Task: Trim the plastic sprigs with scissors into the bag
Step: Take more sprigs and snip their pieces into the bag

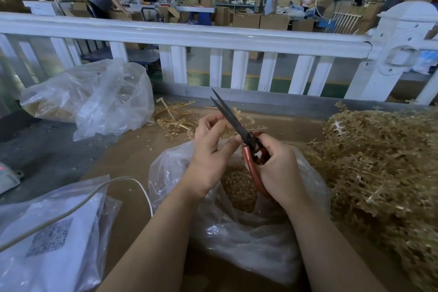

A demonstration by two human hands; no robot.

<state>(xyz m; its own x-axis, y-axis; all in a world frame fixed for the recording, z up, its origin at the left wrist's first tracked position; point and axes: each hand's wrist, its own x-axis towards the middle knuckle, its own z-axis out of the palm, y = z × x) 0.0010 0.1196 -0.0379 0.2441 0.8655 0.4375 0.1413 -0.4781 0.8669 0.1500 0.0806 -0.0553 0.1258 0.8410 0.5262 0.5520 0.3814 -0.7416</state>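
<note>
**Scissors held over an open bag of clippings**

The right hand (276, 166) curls round the red handles of the scissors (239, 130), and the fingers hide most of the handle loops. The dark blades point up and away, slightly parted at the tips. The left hand (211, 147) is raised just beside the blades, fingers bent, thumb tip near the pivot. It seems to pinch something small and pale between thumb and fingers, but the piece is too blurred to make out, so I cannot tell whether it holds a sprig.

Under both hands lies the clear plastic bag (237, 227), mouth open, with a heap of small tan clippings (241, 187) inside. The wrists cover part of its opening, and its near side is cut off by the forearms.

The pile of tan plastic sprigs (379, 168) fills the right side of the brown table (132, 159) and runs out of view at the edge. More loose sprigs (175, 121) lie scattered beyond the hands. A second clear bag (94, 97) sits at the far left, its contents hazy. A third bag (52, 237) with a printed sheet lies at the near left, crossed by a white cable (78, 204). A white fence (213, 38) stands behind the table, partly blocking the workshop and the people beyond.
</note>
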